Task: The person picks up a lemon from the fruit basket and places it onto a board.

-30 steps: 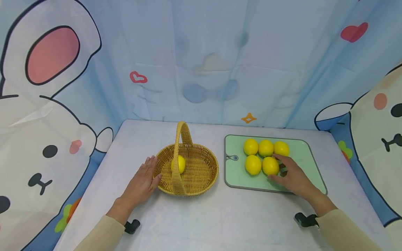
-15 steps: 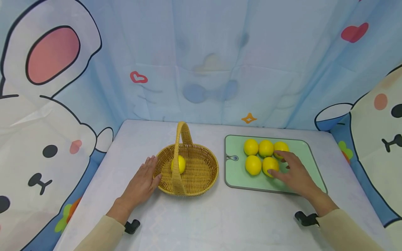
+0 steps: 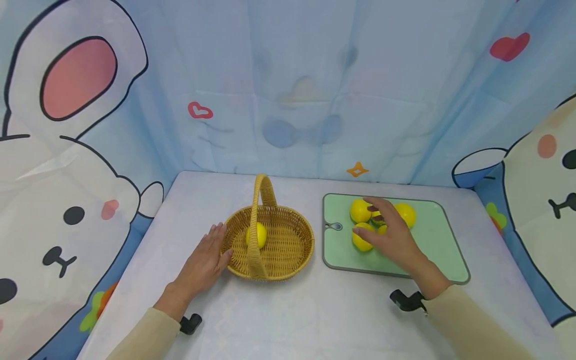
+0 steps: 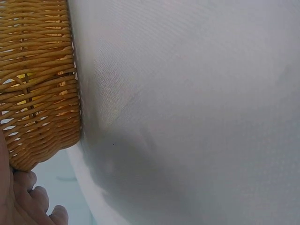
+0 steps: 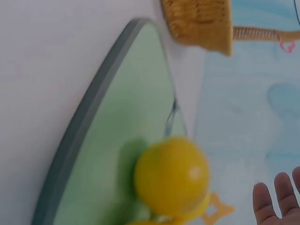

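A woven wicker basket with a tall handle stands left of centre, holding one yellow lemon-like fruit. My left hand rests against the basket's left side, fingers straight and thumb at the rim. On a green cutting board several more of these fruits lie grouped, among them a front left fruit and a back right fruit. Over the group hovers my right hand, fingers apart and holding nothing, partly hiding the middle fruits. In the right wrist view, the nearest fruit sits apart from the fingertips.
The white tabletop carries both the basket and the board, which stand a short gap apart. Behind them hangs a light blue curtain printed with cartoon animals. The basket's handle rises well above its rim.
My right hand has drawn back from the front right fruit, then moved left over the group with fingers still spread. The left hand and basket have stayed put.
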{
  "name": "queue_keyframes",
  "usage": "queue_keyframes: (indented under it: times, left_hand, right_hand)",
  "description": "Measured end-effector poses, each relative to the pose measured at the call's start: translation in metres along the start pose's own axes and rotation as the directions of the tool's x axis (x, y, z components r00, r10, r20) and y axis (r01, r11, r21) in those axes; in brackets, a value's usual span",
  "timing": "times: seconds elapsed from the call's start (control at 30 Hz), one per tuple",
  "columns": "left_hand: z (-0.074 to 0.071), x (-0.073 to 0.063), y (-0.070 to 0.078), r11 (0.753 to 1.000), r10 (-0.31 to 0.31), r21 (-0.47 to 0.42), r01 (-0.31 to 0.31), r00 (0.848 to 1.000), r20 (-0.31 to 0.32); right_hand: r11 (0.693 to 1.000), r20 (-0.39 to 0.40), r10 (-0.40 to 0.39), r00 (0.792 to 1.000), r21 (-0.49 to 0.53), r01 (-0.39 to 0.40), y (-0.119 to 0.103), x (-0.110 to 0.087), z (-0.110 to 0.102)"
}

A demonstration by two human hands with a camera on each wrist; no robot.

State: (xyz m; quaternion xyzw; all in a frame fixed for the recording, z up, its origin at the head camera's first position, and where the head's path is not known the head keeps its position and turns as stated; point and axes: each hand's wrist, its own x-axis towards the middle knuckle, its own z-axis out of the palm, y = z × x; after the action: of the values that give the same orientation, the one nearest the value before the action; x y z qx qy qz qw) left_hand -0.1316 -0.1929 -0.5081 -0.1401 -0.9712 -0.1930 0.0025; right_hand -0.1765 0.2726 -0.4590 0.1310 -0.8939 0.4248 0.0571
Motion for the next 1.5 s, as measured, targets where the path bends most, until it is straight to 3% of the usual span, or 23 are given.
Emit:
queue_keyframes:
  times: [0.3,0.47,0.7,0.97,1.13,1.37,1.5]
  left_hand:
    - [-0.001,0.0,0.003,1.0,0.005,0.008,-0.005,1.0,-0.012]
    - [-0.001,0.0,0.004,1.0,0.005,0.007,-0.005,1.0,-0.014]
    - [-0.002,0.001,0.002,1.0,-0.002,0.012,0.002,1.0,-0.007]
    - [0.0,0.002,0.003,1.0,-0.009,0.007,0.009,1.0,-0.002]
    - [0.0,0.001,0.004,1.0,-0.006,0.007,0.006,1.0,-0.007]
    - [0.0,0.001,0.004,1.0,-0.008,-0.006,0.008,1.0,-0.001]
    - [0.0,0.001,0.003,1.0,-0.014,-0.007,0.014,1.0,0.009]
  right_hand:
    - [0.976,0.12,-0.068,0.99,0.212,0.042,-0.046,0.022,0.039]
    - [0.971,0.208,-0.099,0.973,0.233,0.049,-0.07,0.034,0.073]
    - [0.978,0.304,-0.064,0.951,0.209,-0.001,-0.094,0.049,0.127]
    - [0.994,0.347,-0.045,0.937,0.113,0.006,-0.099,0.057,0.165]
    - [0.991,0.361,-0.034,0.932,0.131,-0.014,-0.096,0.058,0.176]
    - [0.987,0.417,-0.007,0.909,0.149,-0.061,-0.093,0.064,0.188]
    - [0.988,0.445,-0.039,0.895,0.15,-0.032,-0.09,0.069,0.196]
